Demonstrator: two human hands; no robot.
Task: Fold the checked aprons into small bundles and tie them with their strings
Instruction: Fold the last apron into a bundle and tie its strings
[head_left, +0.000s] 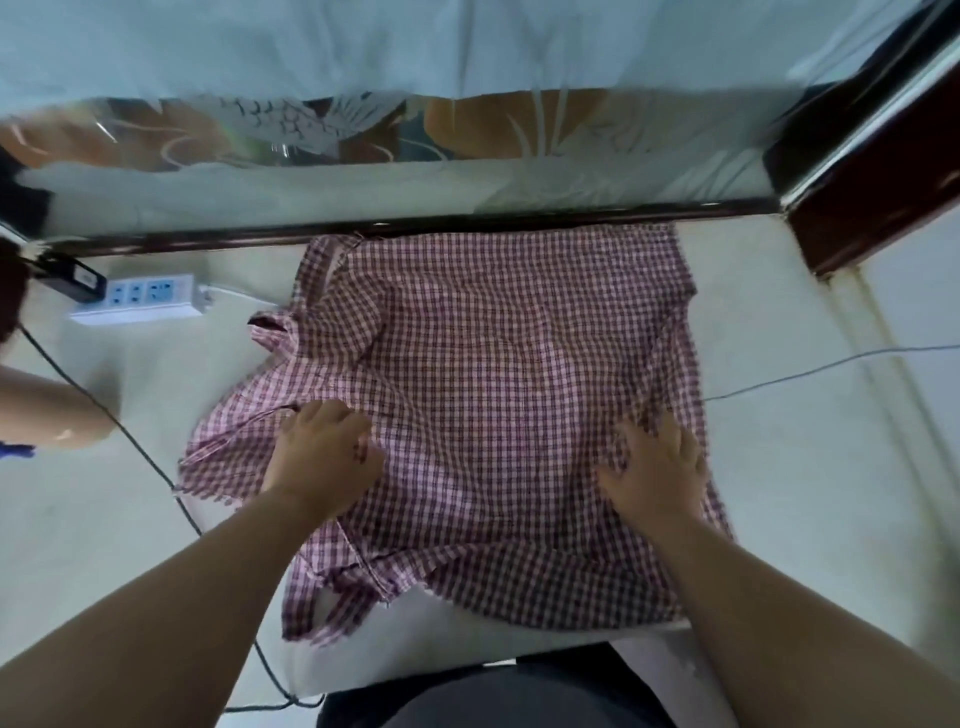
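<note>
The red-and-white checked cotton apron (483, 395) lies spread on the pale floor (789, 467), directly beneath both sets of fingers. The left hand (323, 457) and right hand (655, 470) press it with released fingers, grasping nothing; a white plastic power strip (137, 302) sits well beyond the left fingers

At centre, on the floor (779, 467): apron (493, 389), spread out, far edge touching the rail (467, 224) at the foot of the glass panel (363, 145) behind. On the apron's near half: left hand (324, 457) toward the left border, right hand (654, 467) toward the right border, well apart, both flat on the cloth. Left of the apron, near the rail: power strip (140, 301), adapter (70, 278) plugged into its left end. From there toward the near edge, meeting the apron's left corner: cable (150, 462). Far left (cut off by the frame): another person's arm (47, 410). Right of the apron: thin wire (831, 364) across the floor, corner post (872, 197) behind it.
</note>
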